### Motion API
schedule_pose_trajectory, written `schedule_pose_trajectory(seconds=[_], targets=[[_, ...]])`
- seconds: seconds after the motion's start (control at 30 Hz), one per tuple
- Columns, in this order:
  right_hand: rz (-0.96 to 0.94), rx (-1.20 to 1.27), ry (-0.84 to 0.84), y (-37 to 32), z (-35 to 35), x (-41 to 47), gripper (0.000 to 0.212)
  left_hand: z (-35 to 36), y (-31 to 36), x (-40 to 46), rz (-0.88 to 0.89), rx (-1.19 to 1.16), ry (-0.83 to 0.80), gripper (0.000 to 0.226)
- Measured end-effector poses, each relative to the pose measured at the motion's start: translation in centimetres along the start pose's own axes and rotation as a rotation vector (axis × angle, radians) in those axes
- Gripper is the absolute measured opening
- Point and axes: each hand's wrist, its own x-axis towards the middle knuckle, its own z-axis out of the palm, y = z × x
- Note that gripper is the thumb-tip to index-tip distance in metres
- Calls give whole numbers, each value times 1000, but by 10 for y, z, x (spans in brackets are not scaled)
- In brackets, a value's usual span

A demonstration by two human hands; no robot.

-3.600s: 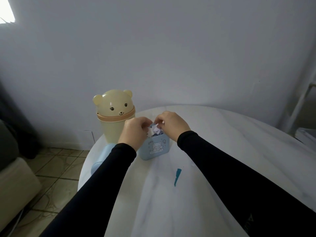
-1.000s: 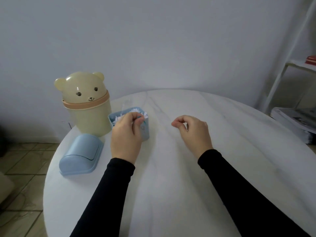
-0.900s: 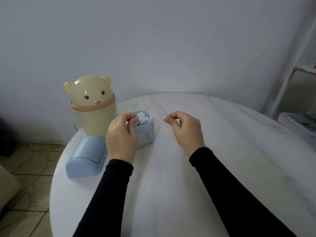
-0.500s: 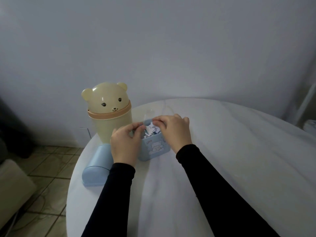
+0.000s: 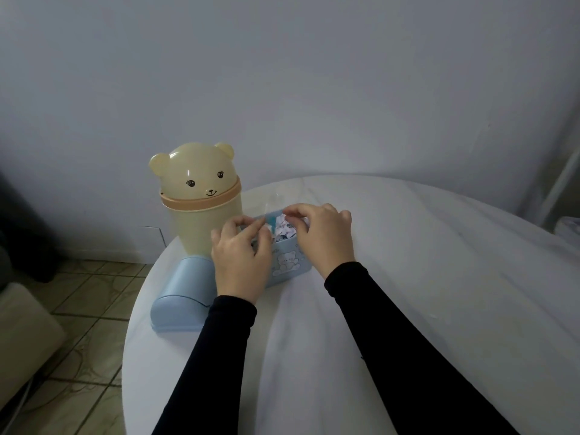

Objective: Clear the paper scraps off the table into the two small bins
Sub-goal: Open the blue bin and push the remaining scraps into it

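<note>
Both hands sit over the open blue bin [image 5: 287, 265]: the left hand [image 5: 241, 258] has curled fingers at its near-left rim, the right hand [image 5: 323, 235] curls over its far-right rim; whether either pinches paper I cannot tell. Paper scraps [image 5: 282, 229] fill the bin between them, on the white table [image 5: 439, 277] beside the yellow bear bin [image 5: 199, 196] and blue lid [image 5: 185, 293].

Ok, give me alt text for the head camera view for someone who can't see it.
Two hands, left hand and right hand, meet over an open blue bin stuffed with paper scraps on a white table. A yellow bear-shaped bin stands behind; a blue lid lies beside.
</note>
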Motion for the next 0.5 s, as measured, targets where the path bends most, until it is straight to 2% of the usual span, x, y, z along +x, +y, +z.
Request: schedule_pose_trajectory(seconds=[0.13, 0.23, 0.3, 0.37, 0.5], targets=[[14, 37, 68, -1, -10, -9, 17, -2, 9, -6, 96, -2, 136, 30], [56, 54, 121, 9, -22, -27, 14, 2, 28, -18, 302, -48, 161, 19], [88, 11, 97, 26, -32, -45, 14, 12, 43, -32, 420, -76, 42, 15], [131, -79, 7, 45, -43, -67, 17, 25, 53, -49, 438, -86, -132, 13], [268, -166, -98, 75, -70, -102, 19, 45, 60, -79, 281, -38, -462, 19]])
